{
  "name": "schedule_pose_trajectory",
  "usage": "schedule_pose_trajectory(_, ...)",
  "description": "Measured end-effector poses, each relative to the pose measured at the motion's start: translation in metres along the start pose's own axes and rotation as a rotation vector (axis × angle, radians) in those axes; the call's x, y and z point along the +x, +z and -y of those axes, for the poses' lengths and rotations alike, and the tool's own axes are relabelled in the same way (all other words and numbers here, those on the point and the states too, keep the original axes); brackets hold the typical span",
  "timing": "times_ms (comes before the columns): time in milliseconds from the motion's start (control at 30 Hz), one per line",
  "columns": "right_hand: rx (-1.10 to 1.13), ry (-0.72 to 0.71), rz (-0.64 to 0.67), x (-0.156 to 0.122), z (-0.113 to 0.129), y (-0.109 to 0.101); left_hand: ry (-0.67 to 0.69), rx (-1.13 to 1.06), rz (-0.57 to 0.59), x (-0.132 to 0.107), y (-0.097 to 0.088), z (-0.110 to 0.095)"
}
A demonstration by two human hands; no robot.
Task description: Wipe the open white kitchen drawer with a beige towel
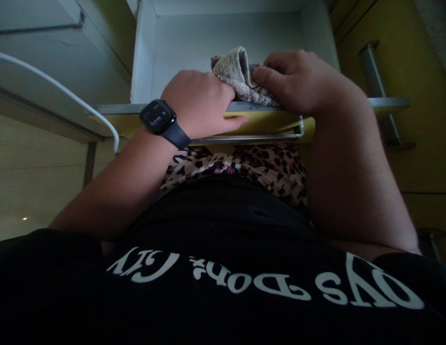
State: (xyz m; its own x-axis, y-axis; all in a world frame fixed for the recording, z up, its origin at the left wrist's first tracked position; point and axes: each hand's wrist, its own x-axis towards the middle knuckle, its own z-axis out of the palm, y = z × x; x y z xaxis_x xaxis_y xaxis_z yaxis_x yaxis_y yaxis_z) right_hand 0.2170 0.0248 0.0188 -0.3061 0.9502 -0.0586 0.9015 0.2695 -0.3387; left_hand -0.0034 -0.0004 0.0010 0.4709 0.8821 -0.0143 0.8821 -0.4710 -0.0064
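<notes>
Got the crumpled cloth point(232, 80) pinched in the right hand point(300, 81), under a closed-down thumb, with fingertips out of sight. Lies just left of that grip, over the drawer front point(269, 123), bunched roughly sideways along the edge. Also right beside the left hand point(199, 103), clasped on the drawer front. Can't tell how tight tbh.

The cloth point(233, 74) lies at the drawer's front edge point(249, 108), between left grip point(197, 103) and right grip point(302, 81), behind the handle point(244, 138).
</notes>
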Motion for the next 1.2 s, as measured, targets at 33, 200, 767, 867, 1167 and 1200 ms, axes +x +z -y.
schedule_pose_trajectory(33, -0.002, 0.003, -0.001, -0.0001, 0.0002, 0.0000, 0.001, 0.000, -0.002, 0.0001, 0.0004, 0.0003)
schedule_pose_trajectory(200, -0.001, 0.021, 0.006, -0.0001, 0.0013, -0.0004, -0.012, -0.004, -0.013, 0.0009, 0.0021, 0.0009)
schedule_pose_trajectory(767, 0.005, 0.001, 0.009, -0.0001, 0.0003, -0.0012, -0.006, 0.015, 0.001, -0.0016, -0.0036, -0.0010)
schedule_pose_trajectory(867, 0.010, 0.001, 0.012, -0.0004, -0.0001, -0.0016, -0.021, -0.031, 0.013, -0.0006, -0.0029, -0.0002)
schedule_pose_trajectory(1167, 0.014, -0.013, -0.007, -0.0002, -0.0013, -0.0001, -0.038, -0.058, 0.004, -0.0002, -0.0032, -0.0015)
schedule_pose_trajectory(1200, 0.012, -0.011, -0.001, -0.0003, -0.0011, -0.0002, -0.034, -0.050, 0.001, -0.0006, -0.0034, -0.0018)
